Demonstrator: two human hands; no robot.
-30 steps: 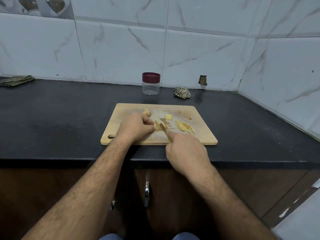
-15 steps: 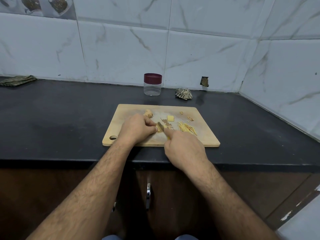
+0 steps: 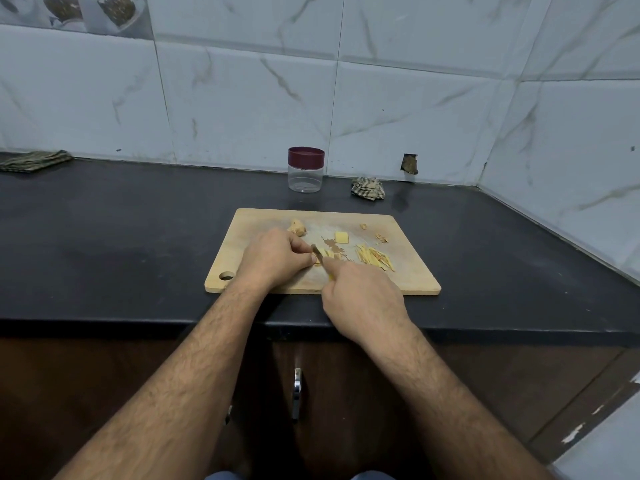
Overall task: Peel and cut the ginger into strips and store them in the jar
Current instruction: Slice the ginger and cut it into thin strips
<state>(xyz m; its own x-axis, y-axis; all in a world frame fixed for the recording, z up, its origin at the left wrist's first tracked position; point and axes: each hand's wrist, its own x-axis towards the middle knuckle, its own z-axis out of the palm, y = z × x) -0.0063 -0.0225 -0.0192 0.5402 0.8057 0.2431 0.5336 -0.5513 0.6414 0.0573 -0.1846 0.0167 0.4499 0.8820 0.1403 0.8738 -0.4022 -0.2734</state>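
— What's on the dark desk (image 3: 104, 237)?

— A wooden cutting board (image 3: 408, 275), with the lidded jar (image 3: 306, 169) behind it. The left hand (image 3: 273, 259) pinches a ginger slice (image 3: 322, 252) flat on the board; the right hand (image 3: 360, 296) is clenched round a knife (image 3: 317, 252) at that slice.

— Will it handle easily?

— I'd guess it's firm, light and damp, so slippery. Pin it by the far edge. The cut strips (image 3: 374, 258) look brittle; scoop them together.

pale yellow ginger strips (image 3: 374, 258) right of hands, light wood board (image 3: 408, 271), maroon-lidded clear jar (image 3: 306, 169) beyond, black counter (image 3: 104, 244), white marble-veined tiles (image 3: 242, 98)
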